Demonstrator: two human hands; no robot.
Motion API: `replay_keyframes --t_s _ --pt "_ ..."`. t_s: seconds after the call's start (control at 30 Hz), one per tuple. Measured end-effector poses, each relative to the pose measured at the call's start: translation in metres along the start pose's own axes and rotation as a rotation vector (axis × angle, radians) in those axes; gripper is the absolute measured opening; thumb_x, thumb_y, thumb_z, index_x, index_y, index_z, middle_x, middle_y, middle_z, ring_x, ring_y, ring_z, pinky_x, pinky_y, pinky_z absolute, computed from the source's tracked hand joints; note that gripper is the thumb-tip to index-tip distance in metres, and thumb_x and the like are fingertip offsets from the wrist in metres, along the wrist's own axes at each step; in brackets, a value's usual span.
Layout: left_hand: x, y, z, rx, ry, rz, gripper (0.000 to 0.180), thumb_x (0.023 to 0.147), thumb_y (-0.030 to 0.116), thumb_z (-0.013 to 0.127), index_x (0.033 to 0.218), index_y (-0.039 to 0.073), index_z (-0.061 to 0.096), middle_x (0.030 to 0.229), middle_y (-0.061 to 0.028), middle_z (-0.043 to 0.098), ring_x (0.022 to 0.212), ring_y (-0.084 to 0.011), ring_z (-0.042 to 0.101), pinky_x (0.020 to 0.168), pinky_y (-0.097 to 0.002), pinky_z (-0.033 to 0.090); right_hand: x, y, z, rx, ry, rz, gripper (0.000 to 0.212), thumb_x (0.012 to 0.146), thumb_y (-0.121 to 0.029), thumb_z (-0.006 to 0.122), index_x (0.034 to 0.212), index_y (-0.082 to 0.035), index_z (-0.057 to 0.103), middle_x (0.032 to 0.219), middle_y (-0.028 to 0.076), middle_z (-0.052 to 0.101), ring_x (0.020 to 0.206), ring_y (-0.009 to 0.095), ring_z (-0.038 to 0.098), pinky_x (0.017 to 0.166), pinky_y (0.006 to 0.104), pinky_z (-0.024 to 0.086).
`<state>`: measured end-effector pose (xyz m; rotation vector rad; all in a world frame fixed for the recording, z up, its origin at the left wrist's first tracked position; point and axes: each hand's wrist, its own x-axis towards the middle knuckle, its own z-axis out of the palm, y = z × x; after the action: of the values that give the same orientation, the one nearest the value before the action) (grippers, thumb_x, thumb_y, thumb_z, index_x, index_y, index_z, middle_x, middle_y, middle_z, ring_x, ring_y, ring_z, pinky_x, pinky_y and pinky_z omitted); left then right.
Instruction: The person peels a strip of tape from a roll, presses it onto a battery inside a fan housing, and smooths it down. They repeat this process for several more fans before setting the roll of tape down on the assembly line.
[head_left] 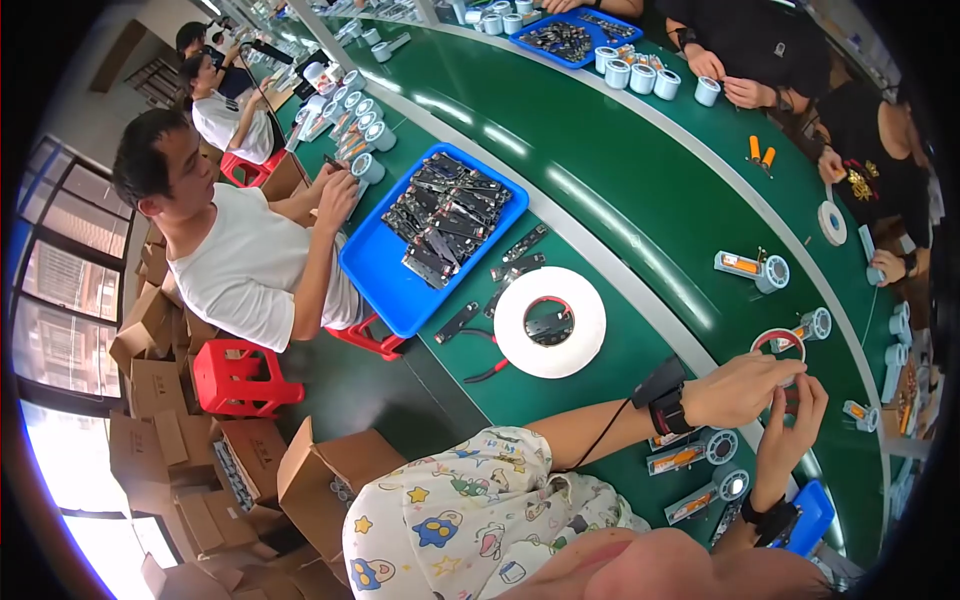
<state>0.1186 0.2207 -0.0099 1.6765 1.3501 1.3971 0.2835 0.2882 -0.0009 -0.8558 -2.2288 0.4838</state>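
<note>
My left hand point(735, 392) reaches across with fingers closed on a thin red-rimmed ring point(781, 338), which looks like a small roll of tape. Just below it, my right hand point(788, 440) has its fingertips bent against the ring's lower side, partly hidden by the left fingers. Beyond the ring lies a grey round-ended housing point(817, 323) with an orange part. Nearer my arms rest similar housings, one point(715, 447) above another point(733, 485). A large white tape roll point(575, 360) lies flat to the left of my hands.
A blue tray point(358, 262) heaped with black circuit boards point(450, 215) stands left, beside red-handled pliers point(490, 373). Another housing point(772, 273) sits on the green belt point(630, 240). A co-worker in white point(240, 255) works at left; cartons point(160, 395) and a red stool point(240, 378) stand below.
</note>
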Motion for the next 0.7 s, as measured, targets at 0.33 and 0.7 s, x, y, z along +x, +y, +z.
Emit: replay_keyframes --t_s 0.33,0.7 --pt "-0.001 -0.007 0.017 -0.037 0.014 0.119 0.045 0.089 -0.002 0.051 0.134 -0.001 0.049 0.115 -0.0206 0.064 0.102 -0.0378 0.06 0.091 -0.0445 0.045 -0.005 -0.014 -0.011 0.141 0.087 0.14 0.025 0.086 0.003 0.07 0.11 0.0 0.062 0.116 0.012 0.056 0.084 0.017 0.06 0.067 0.0279 0.049" --pt "0.003 0.01 0.02 -0.224 -0.123 0.021 0.041 0.091 0.0 0.052 0.132 -0.001 0.05 0.113 -0.0227 0.064 0.108 -0.036 0.061 0.089 -0.0449 0.048 -0.022 0.001 -0.039 0.246 -0.066 0.143 0.019 0.082 0.005 0.072 0.089 0.0 0.056 0.103 0.009 0.058 0.086 0.015 0.057 0.073 0.0253 0.047"
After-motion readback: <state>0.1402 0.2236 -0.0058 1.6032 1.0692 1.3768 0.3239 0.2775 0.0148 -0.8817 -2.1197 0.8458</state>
